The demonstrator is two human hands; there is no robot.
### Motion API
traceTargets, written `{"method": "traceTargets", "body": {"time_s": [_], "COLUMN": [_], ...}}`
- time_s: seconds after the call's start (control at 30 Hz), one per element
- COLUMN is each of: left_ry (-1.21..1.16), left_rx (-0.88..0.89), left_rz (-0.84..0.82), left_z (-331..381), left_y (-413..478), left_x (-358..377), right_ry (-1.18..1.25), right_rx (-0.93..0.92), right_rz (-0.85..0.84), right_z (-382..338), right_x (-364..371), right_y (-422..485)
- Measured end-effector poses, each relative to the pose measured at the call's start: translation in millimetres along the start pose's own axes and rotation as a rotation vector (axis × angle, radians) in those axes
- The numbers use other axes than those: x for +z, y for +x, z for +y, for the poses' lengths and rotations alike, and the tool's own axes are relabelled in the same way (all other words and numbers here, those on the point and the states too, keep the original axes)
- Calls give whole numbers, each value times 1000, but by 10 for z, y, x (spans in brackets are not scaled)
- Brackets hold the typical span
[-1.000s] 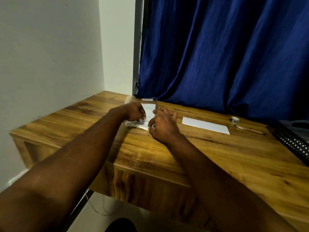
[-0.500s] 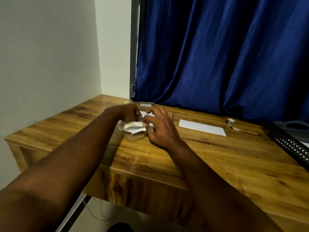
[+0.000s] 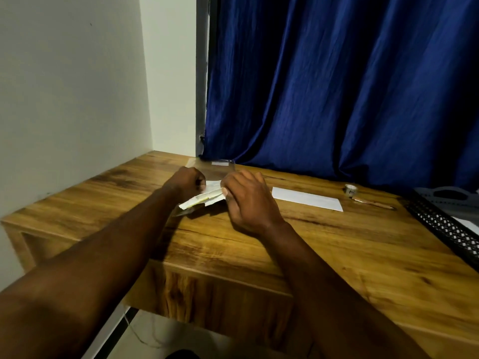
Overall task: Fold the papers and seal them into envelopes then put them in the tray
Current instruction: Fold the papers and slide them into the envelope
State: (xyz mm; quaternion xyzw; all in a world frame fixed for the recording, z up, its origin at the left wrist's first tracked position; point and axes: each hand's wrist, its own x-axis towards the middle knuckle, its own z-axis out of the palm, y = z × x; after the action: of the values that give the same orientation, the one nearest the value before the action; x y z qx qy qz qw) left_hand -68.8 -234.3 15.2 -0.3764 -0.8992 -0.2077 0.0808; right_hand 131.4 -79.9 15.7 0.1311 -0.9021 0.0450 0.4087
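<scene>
A small stack of white envelopes [image 3: 201,200] is lifted a little above the wooden desk [image 3: 298,239], tilted down to the left. My left hand [image 3: 188,183] grips its far left part with curled fingers. My right hand [image 3: 246,200] pinches its right end between thumb and fingers. A clear plastic sleeve [image 3: 212,165] lies on the desk just behind my hands. A folded white paper [image 3: 307,199] lies flat to the right. The black mesh tray [image 3: 445,224] stands at the desk's right edge, with a white sheet inside it.
A small roll of tape [image 3: 350,190] and a pencil [image 3: 375,203] lie near the back right. A blue curtain [image 3: 337,86] hangs behind the desk and a white wall closes the left side. The desk's front edge drops off below my forearms.
Both hands have lifted the envelope stack off the desk and pulled it nearer. The stack has flattened out and now tilts down to the left. The view has shifted slightly.
</scene>
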Motion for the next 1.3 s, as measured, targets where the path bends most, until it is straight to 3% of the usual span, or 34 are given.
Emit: {"method": "traceTargets", "body": {"time_s": [0.23,0.4,0.5,0.63,0.73,0.83,0.9,1.0,1.07,1.13,1.2,1.3], "left_ry": [-1,-689,-933,-506,-404,-258,-342,-813,-1112,-1227,-1206,-951], "left_rx": [-41,-232,-300,-449,-546,-485,-375,-293,-271,-254,-235,-183], "left_rz": [-67,-28,-48,-272,-357,-390,-357,-268,-326,-370,-323,-112], "left_z": [-14,-145,30,-26,246,517,702,894,947,1026,1124,1181], "left_y": [148,174,88,242,105,5,-32,-8,110,221,300,523], "left_x": [21,223,111,-69,-297,-395,-422,-501,-532,-551,-510,-296], "right_ry": [120,298,355,348,438,525,607,704,758,826,900,927], "right_rx": [56,194,337,593,873,1127,1252,1402,1464,1503,1521,1522], "right_rz": [141,366,540,779,897,904,892,869,830,805,788,691], "right_z": [-110,-97,62,316,549,798,956,1165,1230,1286,1351,1440], "right_x": [-191,-296,-372,-497,-542,-540,-491,-463,-479,-488,-492,-545], "right_y": [76,211,295,367,370,291,214,61,-40,-123,-187,-304]}}
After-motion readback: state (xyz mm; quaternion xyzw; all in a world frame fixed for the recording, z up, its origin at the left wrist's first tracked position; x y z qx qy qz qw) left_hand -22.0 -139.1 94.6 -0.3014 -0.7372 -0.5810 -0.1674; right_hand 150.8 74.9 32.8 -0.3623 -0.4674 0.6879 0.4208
